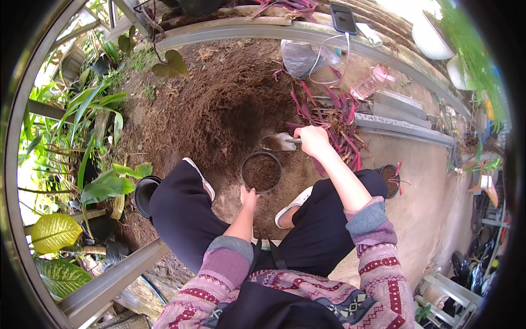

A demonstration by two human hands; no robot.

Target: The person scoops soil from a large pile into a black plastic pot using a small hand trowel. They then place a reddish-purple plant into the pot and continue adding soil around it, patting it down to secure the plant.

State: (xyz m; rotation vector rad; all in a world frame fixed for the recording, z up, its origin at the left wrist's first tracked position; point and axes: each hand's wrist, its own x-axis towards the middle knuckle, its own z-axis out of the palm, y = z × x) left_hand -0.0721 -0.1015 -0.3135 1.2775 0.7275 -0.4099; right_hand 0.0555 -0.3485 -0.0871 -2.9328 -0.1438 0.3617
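Observation:
Between my feet stands a round black plant pot (261, 172) with brown soil in it. My left hand (249, 196) grips its near rim. In my right hand (313, 140) is the handle of a metal hand trowel (281, 142), whose blade points left just beyond the pot's far rim. A little dark soil shows on the blade. Past the trowel spreads a loose heap of brown soil (222, 107), darker at its middle. Close to my right hand lies a pile of uprooted purple-leaved plants (328, 119).
At my right knee is a black pot (389, 181) with a small purple cutting. Stacked black pots (146, 196) sit by my left knee. A clear plastic bag (308, 57), a pink water bottle (372, 82) and a phone (343, 19) with a white cable are farther off. Metal bars (404, 127) lie right.

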